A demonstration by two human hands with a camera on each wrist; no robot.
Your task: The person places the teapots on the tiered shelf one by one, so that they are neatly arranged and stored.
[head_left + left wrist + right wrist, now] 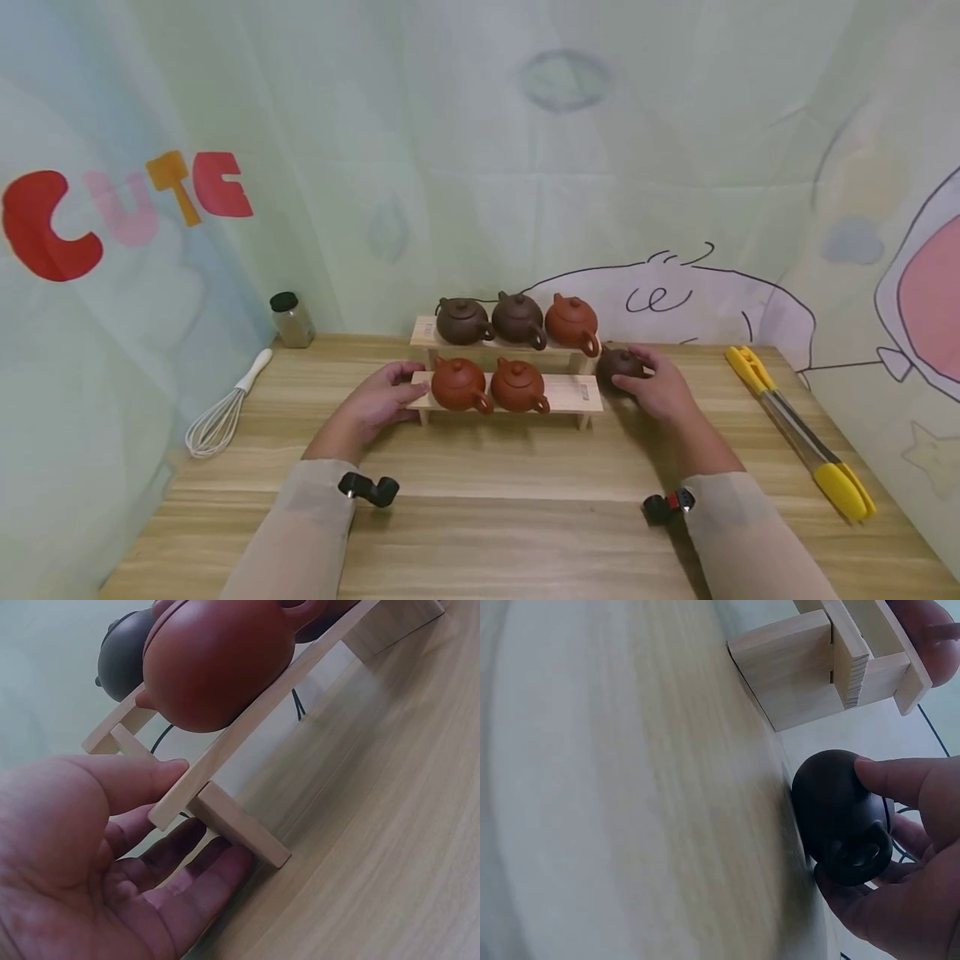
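Note:
At the left end of a two-tier wooden stand (562,392), my left hand (380,398) holds the lower board, thumb on its top edge and fingers beneath by the leg (240,825). My right hand (663,387) grips a dark brown teapot (836,795) just right of the stand, thumb on one side and fingers on the other. Two reddish teapots (459,385) sit on the lower tier, left and middle, with bare board to their right. On the upper tier stand two dark brown teapots (462,322) and a reddish one (572,321) at the right.
A white whisk (225,410) lies at the table's left, below a black-lidded jar (292,321). Yellow-handled tongs (798,433) lie along the right side. A printed cloth (450,167) hangs behind the wooden table (495,533).

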